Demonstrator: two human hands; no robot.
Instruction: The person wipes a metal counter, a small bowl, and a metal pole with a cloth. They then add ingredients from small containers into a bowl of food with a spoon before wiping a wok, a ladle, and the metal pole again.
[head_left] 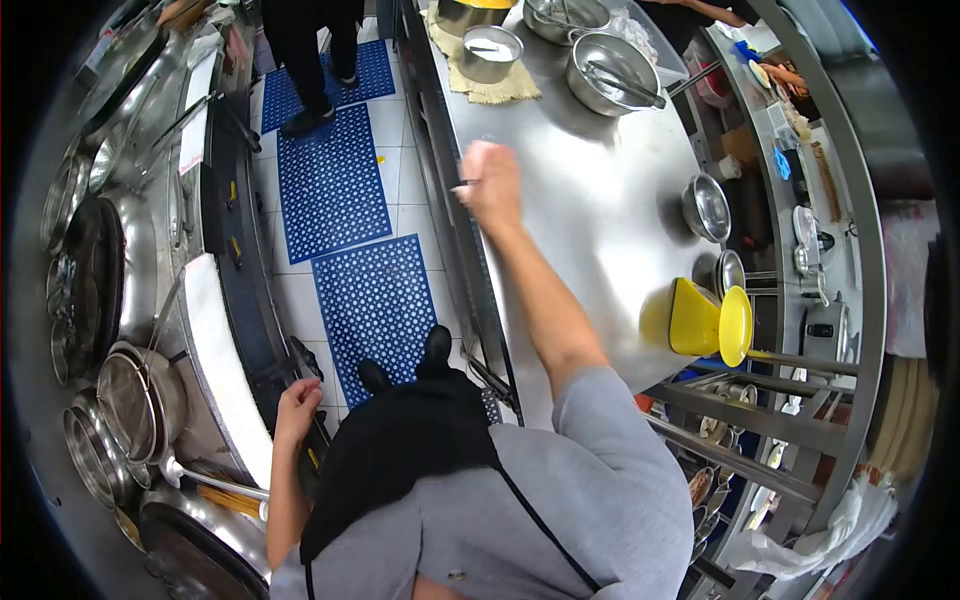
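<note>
My right hand [492, 190] reaches out to the left edge of the steel table [570, 220]. Its fingers are closed, with a pale, blurred patch at the knuckles and a small dark tip by the fingers; I cannot make out what it holds. My left hand [297, 408] hangs low beside the front of the stove counter [215, 330], fingers loosely curled together, with nothing seen in them. Beyond my right hand, a metal pot with white contents [490, 54] sits on a beige cloth [465, 85]. A steel bowl with a utensil [610, 80] stands to its right.
Blue perforated mats [375, 310] cover the aisle floor, where another person [310, 50] stands. A yellow container [693, 318] and steel bowl [706, 208] sit at the table's right side, by metal shelving [800, 420]. Strainers [135, 400] and woks [95, 270] line the left.
</note>
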